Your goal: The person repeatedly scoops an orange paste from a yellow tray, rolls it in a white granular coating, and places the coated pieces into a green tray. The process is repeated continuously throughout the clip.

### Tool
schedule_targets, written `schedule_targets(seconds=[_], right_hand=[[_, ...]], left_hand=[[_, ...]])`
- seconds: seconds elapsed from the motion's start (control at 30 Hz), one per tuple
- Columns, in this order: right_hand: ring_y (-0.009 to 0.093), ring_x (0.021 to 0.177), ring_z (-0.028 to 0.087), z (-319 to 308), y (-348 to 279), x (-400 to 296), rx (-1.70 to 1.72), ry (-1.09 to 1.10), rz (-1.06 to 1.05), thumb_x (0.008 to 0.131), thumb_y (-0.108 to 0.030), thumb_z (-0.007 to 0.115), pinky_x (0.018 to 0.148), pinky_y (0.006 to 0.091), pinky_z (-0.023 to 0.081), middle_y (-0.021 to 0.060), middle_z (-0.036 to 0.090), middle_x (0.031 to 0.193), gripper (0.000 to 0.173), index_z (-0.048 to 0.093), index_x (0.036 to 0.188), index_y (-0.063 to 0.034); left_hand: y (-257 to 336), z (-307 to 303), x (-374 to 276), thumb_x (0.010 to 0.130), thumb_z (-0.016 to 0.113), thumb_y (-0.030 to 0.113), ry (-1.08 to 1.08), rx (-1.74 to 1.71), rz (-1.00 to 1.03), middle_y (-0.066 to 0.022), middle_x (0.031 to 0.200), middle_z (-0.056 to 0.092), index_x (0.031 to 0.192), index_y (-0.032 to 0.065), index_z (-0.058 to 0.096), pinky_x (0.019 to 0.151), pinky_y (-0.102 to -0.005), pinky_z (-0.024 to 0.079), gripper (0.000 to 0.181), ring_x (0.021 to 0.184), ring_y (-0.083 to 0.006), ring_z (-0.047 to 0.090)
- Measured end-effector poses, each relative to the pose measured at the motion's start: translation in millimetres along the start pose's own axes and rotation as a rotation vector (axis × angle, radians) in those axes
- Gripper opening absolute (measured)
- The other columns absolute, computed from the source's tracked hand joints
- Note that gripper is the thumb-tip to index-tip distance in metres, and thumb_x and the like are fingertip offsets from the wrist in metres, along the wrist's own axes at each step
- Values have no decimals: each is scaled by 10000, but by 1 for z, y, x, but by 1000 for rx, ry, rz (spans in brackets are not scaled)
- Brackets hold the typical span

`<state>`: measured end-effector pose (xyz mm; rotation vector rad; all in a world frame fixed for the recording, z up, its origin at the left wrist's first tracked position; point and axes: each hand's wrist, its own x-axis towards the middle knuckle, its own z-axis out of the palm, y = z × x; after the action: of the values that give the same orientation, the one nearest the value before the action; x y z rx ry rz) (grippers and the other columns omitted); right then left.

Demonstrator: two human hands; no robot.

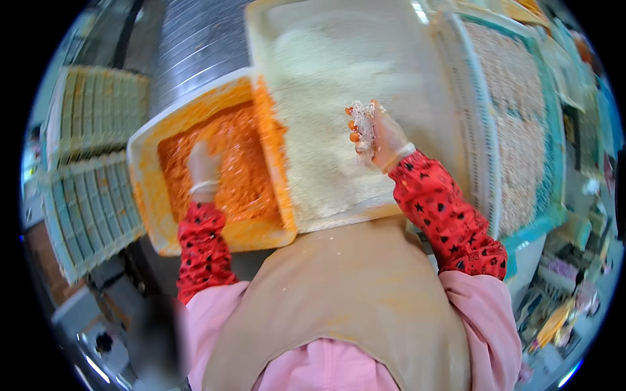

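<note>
My gloved left hand [204, 163] reaches into an orange, wet, lumpy mixture [244, 181] in a white tub [142, 161] smeared with orange. Its fingers blur into the mixture, so what they hold is hidden. My gloved right hand [386, 134] is curled around a piece coated in pale crumbs [363, 128], with orange-stained fingertips showing. It hovers over a large white tray [352, 215] spread with whitish crumbs [318, 122]. The tub's right rim, heavily caked in orange, meets the tray's left side.
Right of the tray stands a white perforated crate wall [477, 122], then a teal crate [555, 171] filled with pale crumb-like pieces [513, 127]. Slatted plastic crates [95, 195] are at the left. A ridged metal surface [203, 49] lies beyond the tub.
</note>
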<state>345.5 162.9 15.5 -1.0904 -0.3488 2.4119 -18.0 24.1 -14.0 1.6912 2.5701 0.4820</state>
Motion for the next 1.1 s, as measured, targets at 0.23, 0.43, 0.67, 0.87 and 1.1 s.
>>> schedule_targets(seconds=[0.23, 0.43, 0.67, 0.87, 1.1], right_hand=[[27, 504, 334, -52, -111, -233, 200, -52, -428, 908, -233, 489, 363, 135, 298, -24, 418, 757, 265, 454, 1098, -52], [15, 523, 340, -164, -195, -365, 30, 322, -614, 940, -227, 431, 345, 130, 261, -18, 408, 775, 334, 408, 1208, -29], [117, 640, 513, -272, -258, -263, -193, 1063, -605, 871, -471, 490, 547, 292, 452, 45, 586, 879, 401, 541, 1004, -96], [178, 1041, 506, -251, -274, -223, -607, 976, -656, 913, -443, 416, 926, 300, 370, 98, 527, 1200, 514, 492, 1206, -27], [160, 1091, 497, -330, -248, -260, -630, 737, -744, 905, -302, 481, 947, 265, 359, 84, 507, 1238, 469, 457, 1251, 15]], left_hand=[[-158, 89, -25, 871, 541, 266, 165, -80, 38, -253, 1173, 510, 1200, -24, 481, 915, -399, 377, 443, 1113, -354, 471], [-98, 76, -14, 910, 442, 359, -72, 318, -207, -288, 1009, 561, 1319, 24, 358, 792, -442, 425, 536, 921, -411, 543], [-151, 101, -22, 907, 437, 290, -147, 299, -390, -234, 839, 614, 1216, 12, 471, 694, -433, 436, 417, 761, -358, 591], [-162, 67, -42, 883, 468, 176, -132, 341, -338, -165, 994, 628, 1186, 33, 520, 761, -357, 447, 339, 844, -300, 607], [-179, 77, -29, 861, 519, 153, -253, 380, -512, -158, 960, 639, 1074, 30, 584, 717, -363, 463, 254, 814, -300, 607]])
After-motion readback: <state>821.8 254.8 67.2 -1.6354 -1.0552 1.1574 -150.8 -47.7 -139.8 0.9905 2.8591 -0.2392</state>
